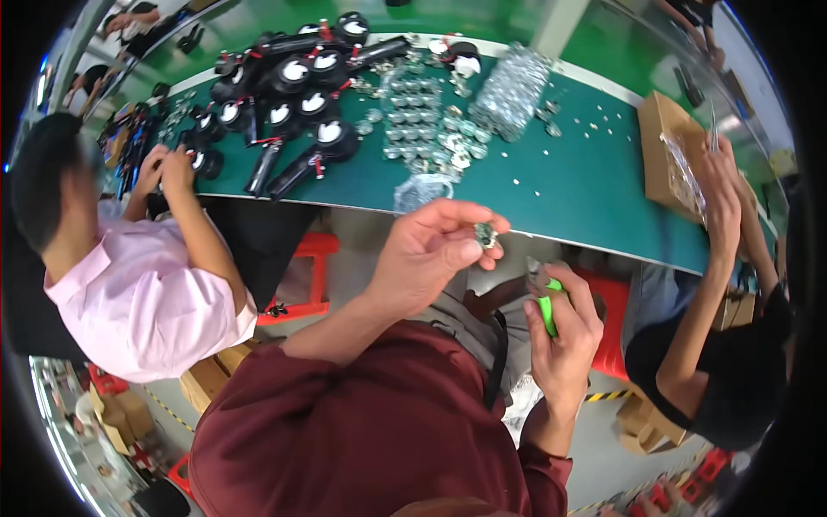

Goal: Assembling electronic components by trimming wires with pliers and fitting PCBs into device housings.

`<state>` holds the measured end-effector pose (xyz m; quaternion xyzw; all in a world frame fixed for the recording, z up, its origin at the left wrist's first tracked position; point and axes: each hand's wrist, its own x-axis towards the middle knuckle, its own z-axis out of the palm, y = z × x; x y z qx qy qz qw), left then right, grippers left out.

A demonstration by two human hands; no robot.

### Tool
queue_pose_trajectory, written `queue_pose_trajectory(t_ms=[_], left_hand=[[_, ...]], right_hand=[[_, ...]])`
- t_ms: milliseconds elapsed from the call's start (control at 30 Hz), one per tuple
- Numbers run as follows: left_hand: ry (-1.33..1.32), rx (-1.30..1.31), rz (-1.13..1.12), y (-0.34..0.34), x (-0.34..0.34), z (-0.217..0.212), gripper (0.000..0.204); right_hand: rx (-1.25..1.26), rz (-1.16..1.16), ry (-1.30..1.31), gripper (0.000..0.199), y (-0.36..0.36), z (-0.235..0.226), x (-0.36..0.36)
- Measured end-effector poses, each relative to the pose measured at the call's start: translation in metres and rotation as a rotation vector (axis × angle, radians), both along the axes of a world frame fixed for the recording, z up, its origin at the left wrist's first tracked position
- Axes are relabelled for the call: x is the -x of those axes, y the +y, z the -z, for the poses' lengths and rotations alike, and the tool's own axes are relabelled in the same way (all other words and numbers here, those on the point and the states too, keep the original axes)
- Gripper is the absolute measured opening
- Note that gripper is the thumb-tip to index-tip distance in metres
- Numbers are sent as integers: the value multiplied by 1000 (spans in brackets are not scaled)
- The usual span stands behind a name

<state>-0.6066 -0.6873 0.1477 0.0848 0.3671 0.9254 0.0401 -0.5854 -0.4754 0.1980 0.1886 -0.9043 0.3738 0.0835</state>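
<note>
Pinched between the thumb and fingers of my left hand (422, 254) is a small round circuit board (485, 233) with green and pale metallic parts, held up just in front of the table edge. My right hand (567, 345) is wrapped round a pair of cutting pliers (547, 315) with bright green handles. The metal jaws point up and away from me, to the right of the board and apart from it. Small round parts in clear plastic trays (412, 116) lie on the table beyond my left hand, with a crumpled clear plastic bag (422, 191) at the near edge.
On the green table (586, 189), many black handheld devices (297, 82) are piled left and a bubble-wrapped bundle (512, 90) lies behind. A person in pink (146, 293) works left; one in black (724, 370) reaches by a cardboard box (668, 159) right. Red stools (312, 276) stand below.
</note>
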Motion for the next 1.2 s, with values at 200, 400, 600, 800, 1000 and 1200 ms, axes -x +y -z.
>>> queue_pose_trajectory(t_ms=[200,400,600,800,1000,1200], left_hand=[[-6,28,48,5,-6,-8,37],[98,196,-11,9,-11,-8,37],[116,276,-66,10,-12,-16,34],[141,287,-78,11,-10,-16,33],[198,271,-48,9,-10,-10,35],[183,262,-29,10,-11,-12,34]], right_hand=[[-174,-38,86,21,6,-17,-1],[-210,-69,90,22,9,-20,-1],[-257,-87,86,26,9,-20,-1],[-285,-76,91,27,9,-24,-1],[-340,-54,149,24,9,-22,-3],[-350,-54,148,23,10,-20,-3]])
